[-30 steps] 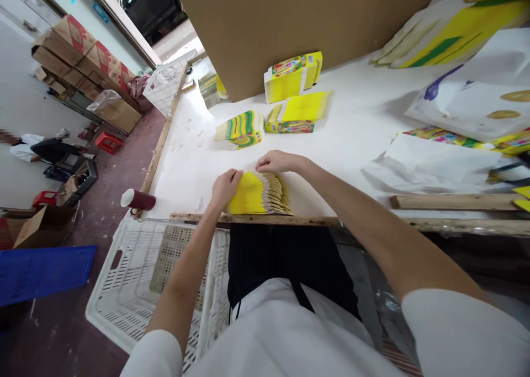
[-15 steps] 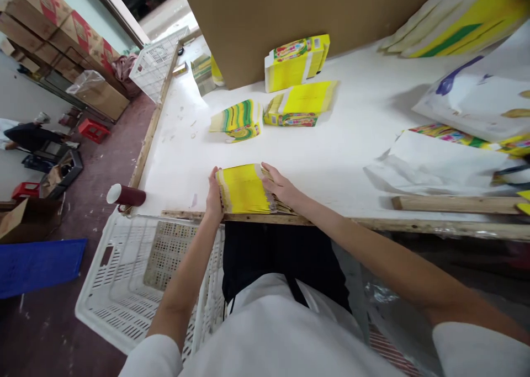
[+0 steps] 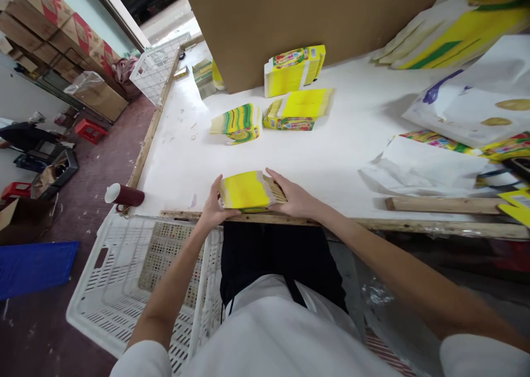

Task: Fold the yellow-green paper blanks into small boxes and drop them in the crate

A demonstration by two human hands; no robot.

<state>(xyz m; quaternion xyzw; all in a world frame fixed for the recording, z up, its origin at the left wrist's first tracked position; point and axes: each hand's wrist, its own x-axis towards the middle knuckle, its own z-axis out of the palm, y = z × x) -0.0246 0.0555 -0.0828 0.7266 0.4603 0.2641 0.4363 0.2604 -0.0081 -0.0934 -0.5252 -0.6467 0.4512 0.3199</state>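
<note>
A stack of flat yellow cartons point(image 3: 245, 190) is between my hands at the table's front edge. My left hand point(image 3: 214, 205) is wrapped round its left end, thumb along the near side. On the right end, my right hand point(image 3: 293, 197) grips the layered, uneven carton edges. Farther back on the white table point(image 3: 186, 162) lie a fanned carton stack with green stripes point(image 3: 240, 123) and a yellow carton stack point(image 3: 304, 105). Behind them another carton stack point(image 3: 293, 73) leans near a big brown cardboard sheet point(image 3: 310, 12).
A white plastic crate point(image 3: 103, 288) stands below the table at left. A dark red tube point(image 3: 130, 195) sticks out at the table's left corner. On the right are a wooden bar point(image 3: 443, 205), crumpled white paper point(image 3: 430, 164) and large yellow carton bundles point(image 3: 464, 35).
The yellow carton stack now looks shorter from front to back and seems tilted. My left thumb has come round its near side, and my right hand has closed farther round the right end.
</note>
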